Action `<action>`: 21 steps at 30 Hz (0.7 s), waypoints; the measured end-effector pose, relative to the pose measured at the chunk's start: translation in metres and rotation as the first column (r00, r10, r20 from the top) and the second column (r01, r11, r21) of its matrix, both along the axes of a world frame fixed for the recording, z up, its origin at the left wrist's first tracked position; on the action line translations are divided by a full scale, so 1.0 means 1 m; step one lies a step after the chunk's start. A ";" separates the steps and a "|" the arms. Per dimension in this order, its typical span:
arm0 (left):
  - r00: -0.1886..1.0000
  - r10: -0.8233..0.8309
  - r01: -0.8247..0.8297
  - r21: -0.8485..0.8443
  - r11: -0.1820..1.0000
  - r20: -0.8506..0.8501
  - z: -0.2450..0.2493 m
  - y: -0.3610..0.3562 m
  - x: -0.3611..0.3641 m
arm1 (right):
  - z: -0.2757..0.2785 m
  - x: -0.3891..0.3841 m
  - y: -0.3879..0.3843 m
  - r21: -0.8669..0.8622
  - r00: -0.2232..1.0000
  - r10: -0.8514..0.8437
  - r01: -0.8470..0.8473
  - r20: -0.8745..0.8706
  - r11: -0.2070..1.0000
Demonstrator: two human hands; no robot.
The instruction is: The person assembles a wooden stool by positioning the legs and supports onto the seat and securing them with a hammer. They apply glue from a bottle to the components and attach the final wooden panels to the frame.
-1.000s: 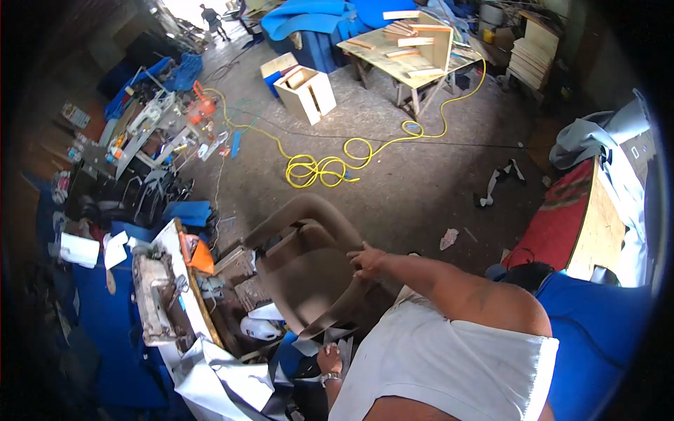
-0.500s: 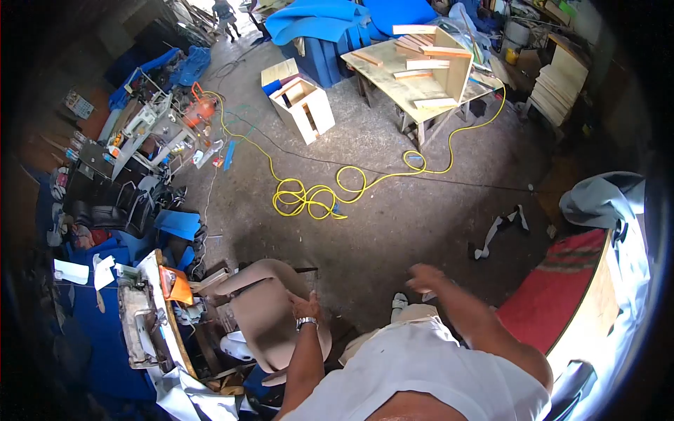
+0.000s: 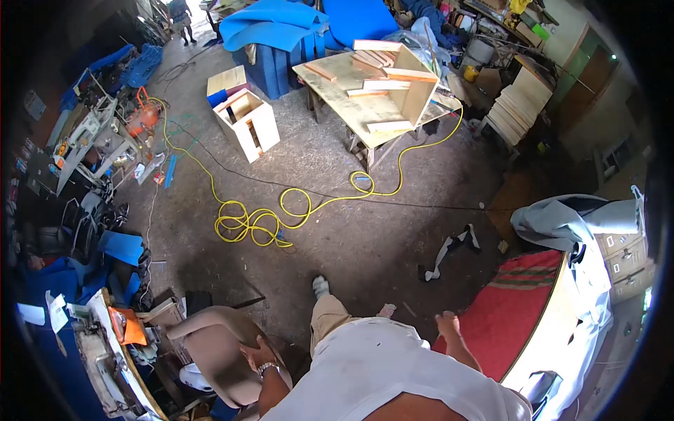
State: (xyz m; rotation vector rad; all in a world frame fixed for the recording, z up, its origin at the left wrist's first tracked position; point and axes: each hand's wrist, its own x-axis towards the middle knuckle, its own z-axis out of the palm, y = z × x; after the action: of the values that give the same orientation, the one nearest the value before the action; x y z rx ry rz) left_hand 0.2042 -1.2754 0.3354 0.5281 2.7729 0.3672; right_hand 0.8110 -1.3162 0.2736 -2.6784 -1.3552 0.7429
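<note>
My left hand (image 3: 258, 355), with a metal-banded watch (image 3: 267, 367) on its wrist, lies with fingers stretched out against the beige upholstered chair (image 3: 225, 344). It touches the chair without gripping it. To the right of my body, my right hand (image 3: 448, 325) hangs in the air, fingers loosely bent and apart, with nothing seen in it. Nearest to that hand is the red cloth (image 3: 516, 309), spread over a pale board at the right.
A sewing machine table (image 3: 116, 358) stands left of the chair. A yellow hose (image 3: 298, 210) coils across the floor. Beyond are a wooden cabinet frame (image 3: 249, 126) and a worktable (image 3: 326, 95) with wooden parts. A strip of material (image 3: 442, 256) lies ahead. A person (image 3: 181, 17) stands far off.
My view has turned right, so the room shifts left. My right hand has dropped lower and closer to the red cloth. My left hand stays on the chair, and one foot has come forward.
</note>
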 end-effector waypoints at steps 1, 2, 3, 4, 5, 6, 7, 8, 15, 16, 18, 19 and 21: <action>0.999 0.022 -0.022 -0.002 1.000 0.035 0.014 0.009 0.003 | 0.000 -0.018 0.014 -0.028 0.999 -0.035 0.034 -0.033 0.999; 0.999 -0.014 0.015 0.016 1.000 -0.048 -0.013 0.002 -0.005 | 0.000 -0.033 0.027 -0.061 0.995 -0.072 0.068 -0.066 0.996; 0.998 -0.038 0.039 0.005 0.999 -0.059 -0.023 -0.001 -0.011 | 0.000 -0.044 0.045 -0.090 0.991 -0.095 0.087 -0.095 0.992; 0.997 -0.040 0.040 -0.001 0.999 -0.070 -0.029 -0.001 -0.014 | 0.010 -0.054 0.069 -0.082 0.983 -0.100 0.088 -0.153 0.993; 0.997 -0.016 0.016 -0.008 1.000 -0.082 -0.036 -0.003 -0.015 | -0.012 -0.049 0.084 0.072 0.993 -0.041 0.050 -0.114 0.996; 0.998 0.010 -0.012 -0.041 0.999 -0.055 -0.032 0.000 -0.015 | -0.036 -0.044 0.095 0.224 0.997 0.025 -0.007 -0.078 0.974; 0.999 0.037 -0.039 -0.075 0.996 -0.026 -0.024 0.007 -0.016 | -0.057 -0.042 0.119 0.369 0.996 0.084 -0.062 -0.043 0.927; 0.999 0.054 -0.052 -0.114 0.992 0.009 -0.016 0.012 -0.018 | -0.036 -0.047 0.149 0.216 0.991 0.066 -0.039 -0.119 0.976; 0.987 0.145 -0.127 -0.215 0.968 0.070 -0.070 0.010 -0.053 | 0.028 -0.073 0.354 0.037 0.951 0.274 -0.271 -0.141 0.962; 0.986 0.155 -0.135 -0.236 0.962 0.068 -0.067 0.027 -0.055 | 0.060 -0.090 0.387 0.009 0.960 0.210 -0.212 -0.183 0.977; 0.987 0.149 -0.127 -0.275 0.953 0.062 -0.063 0.061 -0.066 | 0.061 -0.096 0.421 0.089 0.968 0.160 -0.145 -0.193 0.985; 0.989 0.137 -0.114 -0.283 0.952 0.061 -0.063 0.079 -0.075 | 0.061 -0.100 0.429 0.121 0.967 0.152 -0.129 -0.206 0.984; 0.992 0.110 -0.087 -0.286 0.954 0.063 -0.066 0.115 -0.092 | 0.059 -0.104 0.444 0.189 0.961 0.158 -0.116 -0.225 0.975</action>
State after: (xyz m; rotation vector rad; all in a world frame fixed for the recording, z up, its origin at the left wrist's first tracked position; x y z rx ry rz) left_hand 0.1122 -1.1603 0.2698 0.2994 2.7171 0.0086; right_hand 0.7067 -0.8720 0.3331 -2.2951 -1.4782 0.8824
